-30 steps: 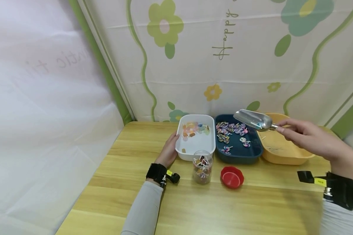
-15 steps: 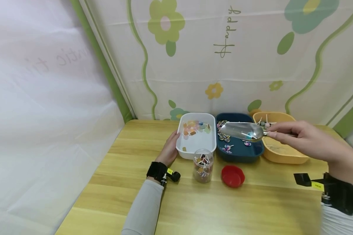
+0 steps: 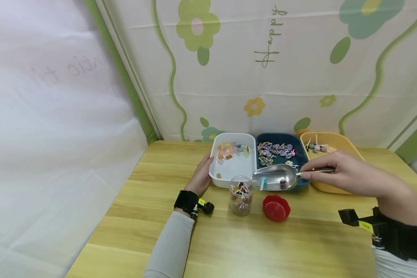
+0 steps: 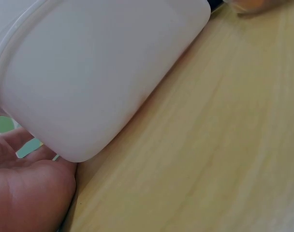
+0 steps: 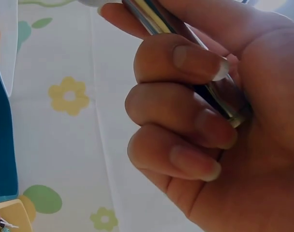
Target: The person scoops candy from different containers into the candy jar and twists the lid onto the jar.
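My right hand (image 3: 344, 172) grips the handle of a metal scoop (image 3: 276, 175), its fingers curled round it in the right wrist view. A blue piece on a stick and a dark small ball lie in the scoop. The scoop's front edge is at the right side of a clear jar's mouth. That jar (image 3: 241, 202) stands upright and holds many mini lollipops with white sticks. My left hand (image 3: 199, 177) rests against the left wall of a white tray (image 3: 231, 175); in the left wrist view its fingers lie spread and partly hidden behind the tray (image 4: 89, 82).
A navy tray (image 3: 281, 137) of swirl lollipops and a yellow tray (image 3: 345, 144) with some lollipops stand right of the white one. A red scalloped dish (image 3: 276, 208) sits beside the jar. A printed cloth (image 3: 226, 77) hangs behind the wooden table (image 3: 243, 247).
My right hand has brought the scoop left and towards me, from above the navy and yellow trays down to the jar's mouth. The left hand stays at the white tray.
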